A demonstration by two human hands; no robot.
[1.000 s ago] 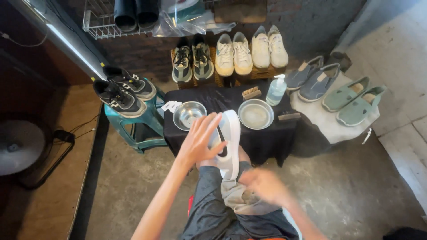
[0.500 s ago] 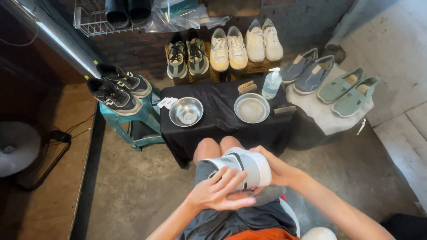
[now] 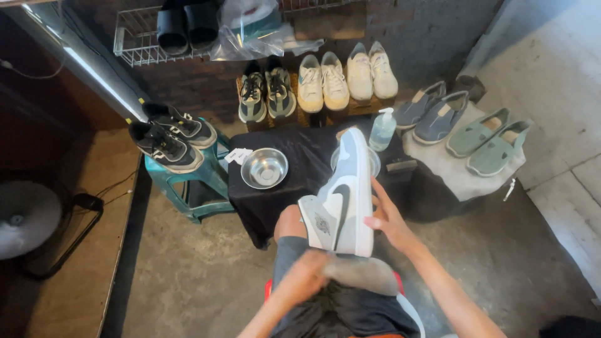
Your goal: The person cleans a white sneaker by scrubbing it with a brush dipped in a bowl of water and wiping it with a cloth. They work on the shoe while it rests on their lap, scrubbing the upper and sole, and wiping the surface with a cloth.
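A white and grey high-top sneaker stands on its heel end over my knees, toe pointing away from me. My right hand grips its sole side on the right. My left hand is blurred, low by my lap, closed on a grey cloth that lies over my dark shorts. Just beyond my knees is a low table draped in black cloth.
On the black table sit a steel bowl, a second bowl half hidden behind the sneaker, a pump bottle and a brush. Pairs of shoes line the wall, a teal stool and a white-covered stand. A fan stands left.
The sneaker has turned from lying sideways in both hands to upright with its side facing me. My left hand left the sneaker and dropped to the cloth on my lap.
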